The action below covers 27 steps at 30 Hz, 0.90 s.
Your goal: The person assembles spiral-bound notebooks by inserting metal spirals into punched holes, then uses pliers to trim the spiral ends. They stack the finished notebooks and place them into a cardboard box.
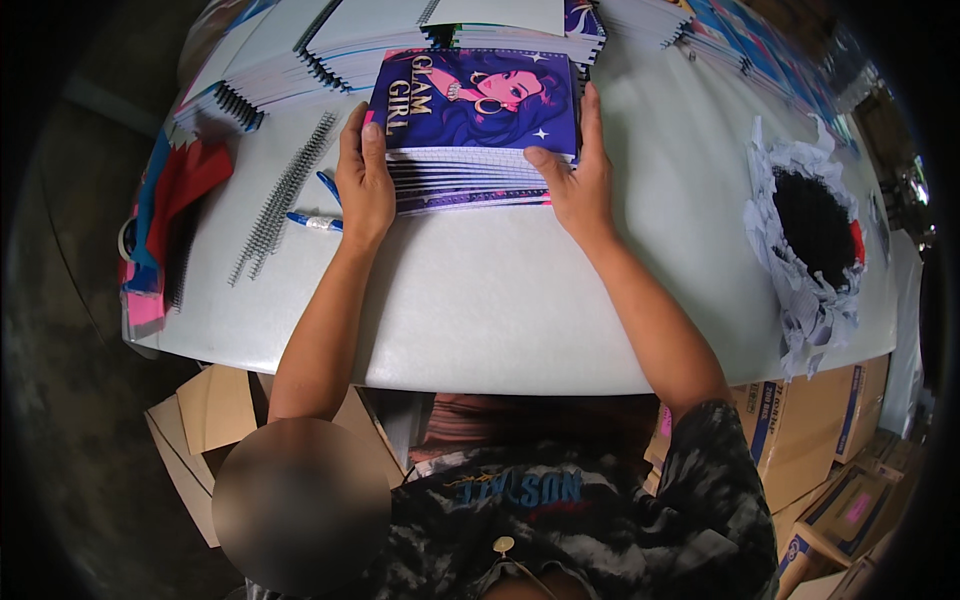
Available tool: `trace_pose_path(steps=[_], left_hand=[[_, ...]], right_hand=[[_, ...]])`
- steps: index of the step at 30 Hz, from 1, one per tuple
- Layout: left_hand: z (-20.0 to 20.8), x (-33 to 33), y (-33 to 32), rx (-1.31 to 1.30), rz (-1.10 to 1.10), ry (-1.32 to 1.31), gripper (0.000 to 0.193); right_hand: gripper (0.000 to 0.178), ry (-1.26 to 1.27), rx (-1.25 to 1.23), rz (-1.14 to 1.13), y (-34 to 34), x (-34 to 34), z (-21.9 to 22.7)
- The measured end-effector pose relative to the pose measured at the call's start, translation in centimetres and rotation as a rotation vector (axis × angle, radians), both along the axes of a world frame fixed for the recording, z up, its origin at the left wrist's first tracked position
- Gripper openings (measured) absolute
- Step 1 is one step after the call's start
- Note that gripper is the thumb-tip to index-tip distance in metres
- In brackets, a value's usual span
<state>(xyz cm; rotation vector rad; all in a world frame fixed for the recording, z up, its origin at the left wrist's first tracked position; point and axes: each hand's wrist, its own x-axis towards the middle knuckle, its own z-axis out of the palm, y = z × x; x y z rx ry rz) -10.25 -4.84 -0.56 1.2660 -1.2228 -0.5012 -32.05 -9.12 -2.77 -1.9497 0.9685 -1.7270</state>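
A stack of notebooks (470, 178) with purple illustrated covers lies on the white table, and the top cover (450, 120) shows a drawn figure with long dark hair and hoop earrings. Around the stack's left side my left hand (366, 180) is closed, thumb near the cover's edge. My right hand (580, 180) grips the opposite side, its thumb at the near right corner and its fingers along the right edge. Left of my left hand lie loose wire binding spirals (285, 200) and a blue pen (316, 221). The far fingers are partly hidden.
Piles of spiral-bound notebooks (370, 50) line the table's far side. At right sits a crumpled pale wrapping (800, 290) around dark bits. Red and blue material (185, 190) lies at the left edge. Cardboard boxes (800, 430) stand below the table's near edge (470, 385).
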Motion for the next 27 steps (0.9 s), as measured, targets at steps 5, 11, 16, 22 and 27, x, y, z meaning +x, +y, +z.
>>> trace_pose_path(steps=[5, 11, 16, 22, 27], left_hand=[[0.2, -0.8, 0.7, -0.003, 0.073, 0.009, 0.056], [-1.3, -0.4, -0.2, 0.07, 0.095, 0.136, 0.065], [-1.6, -3.4, 1.5, -0.034, 0.204, 0.061, 0.06], [-1.6, -2.7, 0.8, -0.015, 0.21, 0.121, 0.048], [-1.1, -2.7, 0.0, -0.053, 0.31, 0.101, 0.049]], right_hand=[[0.086, -0.101, 0.252, 0.11, 1.1, -0.1, 0.9], [0.084, -0.048, 0.336, -0.021, 0.9, 0.3, 0.2], [0.072, -0.369, 0.302, 0.008, 0.1, 0.0, -1.1], [0.046, -0.578, 0.406, 0.007, 3.7, 0.7, 0.7], [0.039, -0.55, 0.326, -0.031, 2.1, 1.1, -0.2]])
